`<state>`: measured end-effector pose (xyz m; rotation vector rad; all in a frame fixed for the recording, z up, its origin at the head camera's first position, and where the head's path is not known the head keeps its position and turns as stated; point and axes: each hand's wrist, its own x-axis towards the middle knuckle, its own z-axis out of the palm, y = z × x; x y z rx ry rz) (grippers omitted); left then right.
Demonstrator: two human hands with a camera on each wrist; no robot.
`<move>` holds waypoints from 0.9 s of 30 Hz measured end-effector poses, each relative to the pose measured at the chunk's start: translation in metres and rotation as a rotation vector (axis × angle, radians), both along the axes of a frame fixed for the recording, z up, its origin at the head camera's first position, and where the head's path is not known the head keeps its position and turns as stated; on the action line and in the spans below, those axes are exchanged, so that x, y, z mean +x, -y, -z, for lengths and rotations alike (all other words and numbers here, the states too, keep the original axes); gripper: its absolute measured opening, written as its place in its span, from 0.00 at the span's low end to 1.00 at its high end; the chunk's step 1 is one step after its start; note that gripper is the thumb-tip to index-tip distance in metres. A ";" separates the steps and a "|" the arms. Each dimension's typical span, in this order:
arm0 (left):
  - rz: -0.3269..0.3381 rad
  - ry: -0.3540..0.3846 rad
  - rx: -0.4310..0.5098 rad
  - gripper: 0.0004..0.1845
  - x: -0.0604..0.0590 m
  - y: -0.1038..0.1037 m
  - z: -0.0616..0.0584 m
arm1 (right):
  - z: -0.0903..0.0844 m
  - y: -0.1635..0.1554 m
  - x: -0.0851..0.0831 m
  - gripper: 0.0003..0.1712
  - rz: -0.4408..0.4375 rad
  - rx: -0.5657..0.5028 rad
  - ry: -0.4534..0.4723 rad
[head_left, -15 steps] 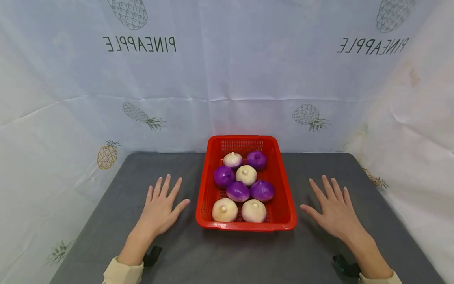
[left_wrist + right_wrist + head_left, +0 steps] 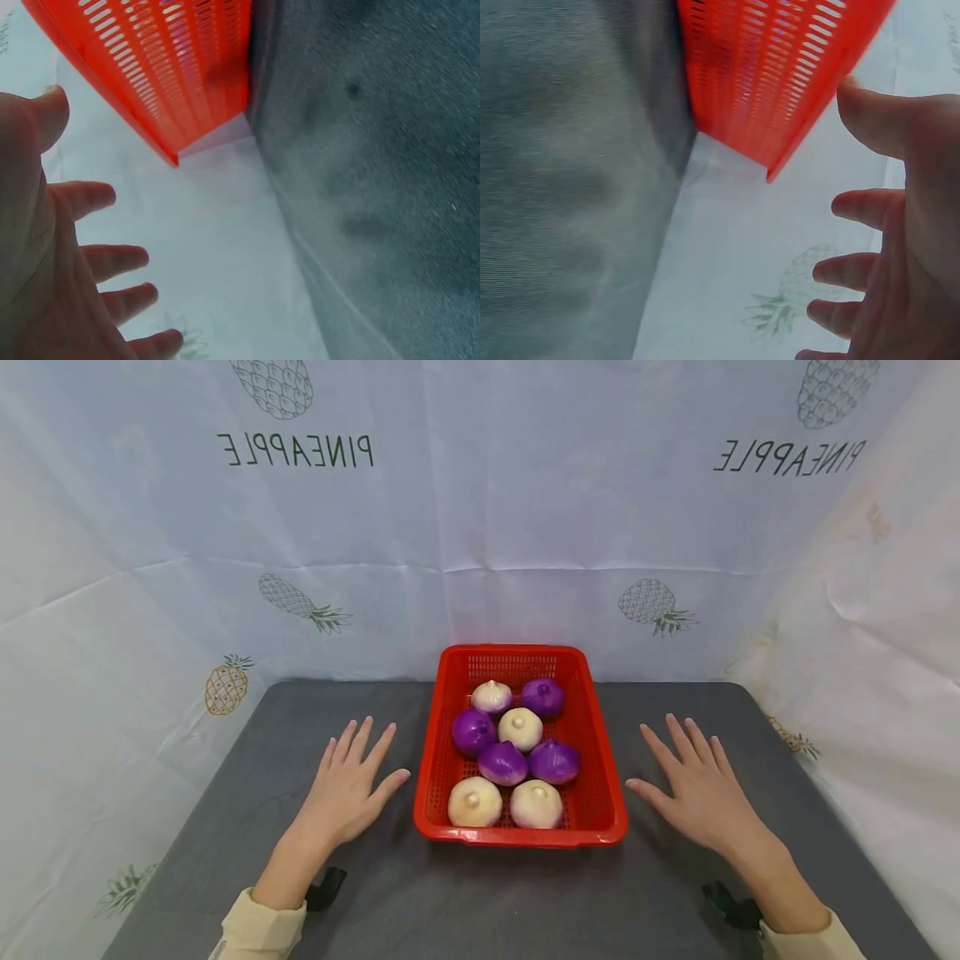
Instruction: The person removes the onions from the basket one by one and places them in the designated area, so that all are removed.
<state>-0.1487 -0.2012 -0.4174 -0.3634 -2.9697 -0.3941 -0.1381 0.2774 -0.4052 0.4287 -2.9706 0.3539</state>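
A red plastic basket (image 2: 423,777) with slotted walls stands in the middle of the table. Inside it lie several glossy purple turnip-like bulbs (image 2: 554,762) and several cream ones (image 2: 475,802), some tinged purple underneath. To the basket's left, my left hand (image 2: 341,797) hovers palm down with fingers spread, holding nothing. My right hand (image 2: 705,797) mirrors it on the right side, also spread and bare. In the head view both thumbs point toward the basket walls, with a small gap left between. Each wrist view shows its palm and fingers beside the slotted wall.
A dark grey cloth (image 2: 517,902) covers the table. Behind it and at both sides hang white sheets (image 2: 525,510) printed with pineapples, close to the basket's far end. Dark wrist straps (image 2: 327,889) show below the hands.
Both hands have moved slightly forward and inward, closer to the basket. The basket and the bulbs in it have stayed in place.
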 end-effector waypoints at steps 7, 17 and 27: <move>0.034 -0.017 0.016 0.42 -0.004 -0.013 -0.001 | -0.014 0.010 -0.004 0.50 -0.041 -0.030 -0.031; 0.085 -0.002 0.182 0.37 -0.009 -0.030 -0.002 | -0.029 0.032 -0.013 0.50 -0.079 -0.030 0.009; 0.165 0.088 0.459 0.31 -0.017 -0.031 0.014 | -0.033 0.051 -0.023 0.47 -0.153 -0.046 0.025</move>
